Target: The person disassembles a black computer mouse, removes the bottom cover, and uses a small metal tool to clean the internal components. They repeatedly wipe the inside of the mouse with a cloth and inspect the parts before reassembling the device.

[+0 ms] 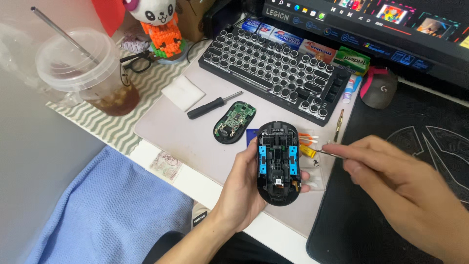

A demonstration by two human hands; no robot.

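The left hand [242, 188] cradles an opened black mouse shell with blue inner parts [277, 164], fingers wrapped around its sides. Just right, the right hand [400, 188] pinches a thin metal tool [326, 153], tip beside the shell's right edge.

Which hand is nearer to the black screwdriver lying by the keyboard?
Left. The left hand holds the opened mouse shell just below-right of the screwdriver; the right hand is farther right, over the black mat.
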